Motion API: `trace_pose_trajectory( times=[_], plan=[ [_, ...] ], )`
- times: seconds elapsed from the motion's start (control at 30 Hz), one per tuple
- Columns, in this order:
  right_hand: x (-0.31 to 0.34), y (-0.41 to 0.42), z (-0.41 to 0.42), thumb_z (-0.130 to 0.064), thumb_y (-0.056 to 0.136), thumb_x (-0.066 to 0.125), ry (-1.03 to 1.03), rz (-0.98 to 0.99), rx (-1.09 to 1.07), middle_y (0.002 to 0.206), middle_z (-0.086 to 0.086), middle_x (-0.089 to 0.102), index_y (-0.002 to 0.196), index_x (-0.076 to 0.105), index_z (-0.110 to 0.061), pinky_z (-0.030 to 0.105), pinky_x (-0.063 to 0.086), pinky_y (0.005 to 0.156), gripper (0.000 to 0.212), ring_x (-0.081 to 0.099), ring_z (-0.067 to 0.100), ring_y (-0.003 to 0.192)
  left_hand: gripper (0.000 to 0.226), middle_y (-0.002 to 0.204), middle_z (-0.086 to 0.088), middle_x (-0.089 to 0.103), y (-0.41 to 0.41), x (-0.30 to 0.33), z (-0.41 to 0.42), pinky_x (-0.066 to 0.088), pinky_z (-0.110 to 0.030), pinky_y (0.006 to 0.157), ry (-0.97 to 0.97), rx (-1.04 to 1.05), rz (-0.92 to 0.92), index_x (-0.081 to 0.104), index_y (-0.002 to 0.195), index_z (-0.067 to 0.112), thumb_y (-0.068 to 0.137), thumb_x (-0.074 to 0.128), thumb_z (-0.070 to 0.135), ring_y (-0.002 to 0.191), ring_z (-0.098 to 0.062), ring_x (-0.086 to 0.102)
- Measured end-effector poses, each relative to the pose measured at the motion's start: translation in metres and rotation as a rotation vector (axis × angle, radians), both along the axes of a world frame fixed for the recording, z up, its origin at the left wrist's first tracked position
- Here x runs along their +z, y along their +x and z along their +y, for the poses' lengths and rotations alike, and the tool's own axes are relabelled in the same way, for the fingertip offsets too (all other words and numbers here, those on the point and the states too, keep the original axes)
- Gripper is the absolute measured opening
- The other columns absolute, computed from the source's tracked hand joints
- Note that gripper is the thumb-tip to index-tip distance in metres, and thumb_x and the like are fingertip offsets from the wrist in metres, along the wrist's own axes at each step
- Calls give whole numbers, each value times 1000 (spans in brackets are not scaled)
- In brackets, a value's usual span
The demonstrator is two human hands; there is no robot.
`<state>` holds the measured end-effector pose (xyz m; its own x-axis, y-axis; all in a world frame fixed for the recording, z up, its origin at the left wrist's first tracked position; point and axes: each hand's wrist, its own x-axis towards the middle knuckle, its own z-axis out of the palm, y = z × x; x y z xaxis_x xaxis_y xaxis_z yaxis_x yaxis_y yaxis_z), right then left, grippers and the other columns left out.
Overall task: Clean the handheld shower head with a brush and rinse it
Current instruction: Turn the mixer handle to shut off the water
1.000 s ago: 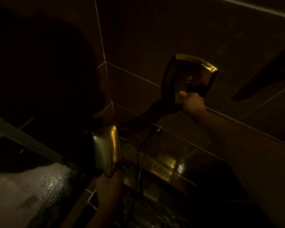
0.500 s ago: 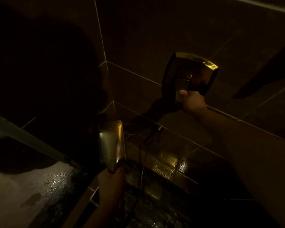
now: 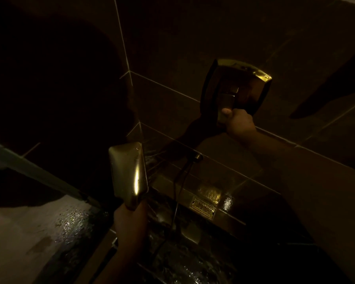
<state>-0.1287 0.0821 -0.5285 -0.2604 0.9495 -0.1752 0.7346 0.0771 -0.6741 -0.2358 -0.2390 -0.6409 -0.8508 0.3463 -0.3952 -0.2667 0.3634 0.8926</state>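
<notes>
The scene is very dark. My left hand (image 3: 129, 220) grips the handle of the gold, rectangular handheld shower head (image 3: 128, 173), which stands upright at lower centre with its smooth back toward me. Its dark hose (image 3: 175, 193) runs up to a wall outlet (image 3: 197, 156). My right hand (image 3: 239, 124) is closed around the lever (image 3: 226, 103) of the gold wall valve plate (image 3: 248, 85) at upper right. No brush shows anywhere.
Dark tiled walls meet in a corner behind the shower head. A small gold plate (image 3: 203, 208) sits on the wet ledge below the outlet. A slanted glass-door rail (image 3: 29, 171) crosses the left side above a wet pale floor (image 3: 70, 222).
The shower head has risen slightly in my left hand. My right hand has stayed on the valve lever.
</notes>
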Motion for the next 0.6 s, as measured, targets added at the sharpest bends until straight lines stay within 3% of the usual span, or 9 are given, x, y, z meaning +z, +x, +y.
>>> trace_pose_trajectory(
  times=[0.17, 0.37, 0.47, 0.6],
  plan=[
    [4, 1, -3, -16, 99, 54, -12, -41, 15, 134, 12, 56, 128, 60, -13, 47, 53, 91, 30, 60, 32, 109, 21, 56, -2, 57, -6, -10, -5, 43, -33, 52, -30, 18, -29, 66, 78, -3, 87, 71, 16, 52, -11, 54],
    [4, 1, -5, -19, 100, 54, 5, -47, 24, 121, 13, 59, 125, 60, -11, 47, 53, 88, 27, 61, 34, 105, 20, 49, 3, 55, -3, -12, -5, 44, -34, 47, -52, 25, -58, 67, 67, 19, 78, 70, 34, 44, -10, 53],
    [2, 1, -6, -20, 99, 54, 22, -51, 16, 109, 8, 57, 123, 60, -11, 39, 48, 73, 26, 60, 27, 93, 18, 48, 5, 60, -1, -13, -5, 42, -27, 40, -43, 21, -39, 67, 66, 16, 77, 70, 30, 41, -1, 53],
    [2, 1, -7, -18, 101, 51, 25, -54, 48, 121, 11, 59, 130, 57, -13, 41, 49, 72, 30, 61, 28, 93, 19, 48, 1, 59, -1, -17, -6, 41, -27, 44, -45, 10, -19, 67, 70, 8, 81, 72, 24, 41, -1, 53]
  ],
)
